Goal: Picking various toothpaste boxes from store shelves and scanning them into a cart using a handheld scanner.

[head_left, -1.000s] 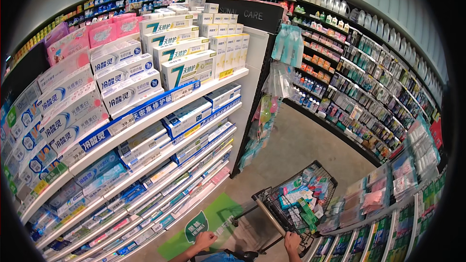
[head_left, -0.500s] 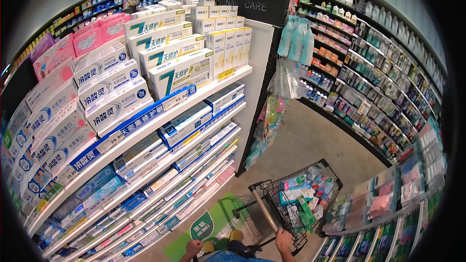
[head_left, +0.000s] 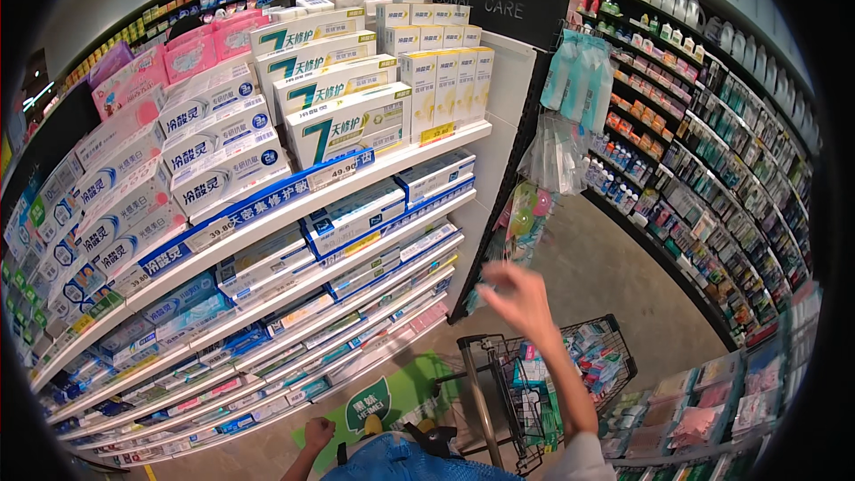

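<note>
My right hand (head_left: 518, 301) is raised off the cart, its fingers bent and apart with nothing between them. It is in front of the end of the toothpaste shelf unit and above the wire shopping cart (head_left: 614, 330). The cart's handle bar (head_left: 477, 401) is free of both hands. Several colourful packages (head_left: 588, 356) lie in the cart, partly hidden by my right forearm. My left hand (head_left: 319, 432) hangs low beside the lower shelves, fingers curled closed with nothing visible in them. White toothpaste boxes (head_left: 352, 127) with green and yellow print stand on the top shelf.
The white shelf edge (head_left: 294, 200) runs along my left. Blue-green packs (head_left: 574, 80) and clear bags (head_left: 554, 156) hang at the unit's end. Tall stocked shelves (head_left: 712, 169) curve along the right, and pink goods (head_left: 695, 423) hang near on the right. A green floor sticker (head_left: 367, 403) lies ahead.
My right hand has let go of the cart handle and risen forward toward the shelf end. My left hand has shifted slightly left and up. The view has turned a little left.
</note>
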Available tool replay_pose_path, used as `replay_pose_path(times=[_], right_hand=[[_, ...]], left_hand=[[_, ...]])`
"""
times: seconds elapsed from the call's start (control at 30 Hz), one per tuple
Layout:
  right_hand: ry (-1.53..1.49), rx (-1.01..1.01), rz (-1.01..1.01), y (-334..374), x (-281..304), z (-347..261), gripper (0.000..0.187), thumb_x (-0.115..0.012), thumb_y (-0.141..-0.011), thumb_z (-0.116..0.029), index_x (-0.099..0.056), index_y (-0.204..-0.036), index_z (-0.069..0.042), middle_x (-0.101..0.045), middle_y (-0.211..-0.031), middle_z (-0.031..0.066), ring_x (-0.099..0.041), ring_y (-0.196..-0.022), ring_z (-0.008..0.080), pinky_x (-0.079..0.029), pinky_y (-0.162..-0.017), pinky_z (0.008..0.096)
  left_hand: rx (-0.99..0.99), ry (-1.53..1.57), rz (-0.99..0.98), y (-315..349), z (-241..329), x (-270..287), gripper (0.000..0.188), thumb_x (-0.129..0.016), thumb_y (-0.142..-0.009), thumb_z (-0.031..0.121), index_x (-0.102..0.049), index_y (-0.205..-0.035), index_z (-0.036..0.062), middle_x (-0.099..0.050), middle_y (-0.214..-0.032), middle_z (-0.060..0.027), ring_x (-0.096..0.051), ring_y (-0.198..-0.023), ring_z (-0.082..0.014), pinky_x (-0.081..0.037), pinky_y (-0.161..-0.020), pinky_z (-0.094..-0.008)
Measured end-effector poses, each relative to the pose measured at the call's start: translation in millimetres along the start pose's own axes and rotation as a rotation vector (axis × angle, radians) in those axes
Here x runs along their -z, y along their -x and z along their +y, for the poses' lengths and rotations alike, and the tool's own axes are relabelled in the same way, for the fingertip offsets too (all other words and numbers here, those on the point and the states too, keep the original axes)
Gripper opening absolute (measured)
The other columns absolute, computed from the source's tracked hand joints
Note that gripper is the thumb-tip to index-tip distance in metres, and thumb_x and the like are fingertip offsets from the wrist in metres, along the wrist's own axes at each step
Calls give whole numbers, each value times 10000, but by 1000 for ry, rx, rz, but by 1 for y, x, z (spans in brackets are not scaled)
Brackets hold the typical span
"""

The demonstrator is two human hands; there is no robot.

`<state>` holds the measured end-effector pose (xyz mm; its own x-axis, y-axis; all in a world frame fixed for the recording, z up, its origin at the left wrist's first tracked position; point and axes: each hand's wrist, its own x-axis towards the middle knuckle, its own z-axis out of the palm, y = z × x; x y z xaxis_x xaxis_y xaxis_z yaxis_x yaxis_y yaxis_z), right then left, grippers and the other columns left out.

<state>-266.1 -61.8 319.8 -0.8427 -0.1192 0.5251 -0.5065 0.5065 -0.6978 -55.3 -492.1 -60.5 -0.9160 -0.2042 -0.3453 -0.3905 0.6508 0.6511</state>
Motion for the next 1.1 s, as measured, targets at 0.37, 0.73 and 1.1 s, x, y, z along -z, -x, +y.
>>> replay_pose_path(times=[0.37, 0.73, 1.1], right_hand=[[474, 567, -333, -288, -82, -95, 626, -803, -563, -244, -559, -1103, -42, -585, -1035, 200, -561, -963, 358, -448, -856, 411], [643, 588, -487, -327, -92, -93, 647, -849, -475, -254, -611, -1031, -23, -572, -986, 146, -556, -929, 321, -454, -814, 379], [184, 603, 32, -252, 52, -181, 513, -784, -612, -259, -572, -1008, -12, -641, -892, 87, -623, -841, 196, -493, -766, 307]], left_hand=[[-85, 252, 121, -7, -15, -39, 204, -615, -776, 185, -656, -699, 0, -648, -595, -105, -640, -514, -169, -504, -526, -300], [10, 218, 340, 9, -79, -65, 280, -576, -800, 245, -669, -684, 8, -621, -561, -118, -582, -493, -191, -459, -516, -346], [-289, 577, 246, -22, 74, 55, 129, -632, -807, 115, -661, -762, -3, -661, -684, -68, -606, -605, -93, -475, -566, -240]])
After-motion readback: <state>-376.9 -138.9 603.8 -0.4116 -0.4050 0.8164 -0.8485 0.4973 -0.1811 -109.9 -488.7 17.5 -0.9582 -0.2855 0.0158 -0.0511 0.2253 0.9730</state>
